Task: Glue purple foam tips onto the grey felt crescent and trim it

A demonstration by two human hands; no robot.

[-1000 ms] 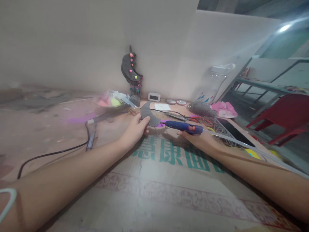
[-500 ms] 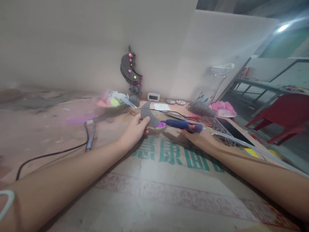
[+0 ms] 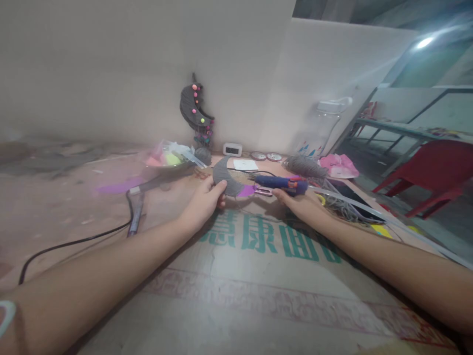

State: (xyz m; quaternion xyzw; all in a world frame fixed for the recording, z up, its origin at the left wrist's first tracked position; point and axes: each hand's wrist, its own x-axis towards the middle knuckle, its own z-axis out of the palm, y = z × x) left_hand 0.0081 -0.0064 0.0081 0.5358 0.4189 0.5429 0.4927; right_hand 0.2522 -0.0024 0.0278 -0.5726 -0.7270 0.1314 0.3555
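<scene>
Between the thumb and fingers of my left hand (image 3: 210,196) is a crescent moon shape (image 3: 226,180), covered in grey yarn except for a purple lower tip. My right hand (image 3: 291,199) is closed round a blue hot glue gun (image 3: 277,182) whose nozzle points left, just above and apart from the purple tip. A long clear glue stick (image 3: 351,199) trails out of the gun's back end over my right forearm. Behind, against the wall, hangs a finished-looking dark grey moon (image 3: 189,104) dotted with coloured pompoms.
A bowl (image 3: 162,166) of bright bits and a small clock (image 3: 232,150) stand at the back. Grey yarn (image 3: 306,166), a pink bag (image 3: 338,165), a clear bottle (image 3: 320,130) and a dark phone (image 3: 354,197) lie or stand right. A black cable (image 3: 74,241) crosses the left side.
The glue gun has lifted slightly, and its nozzle has come away from the purple tip of the moon shape. My left hand keeps its hold; the view has shifted a little.
</scene>
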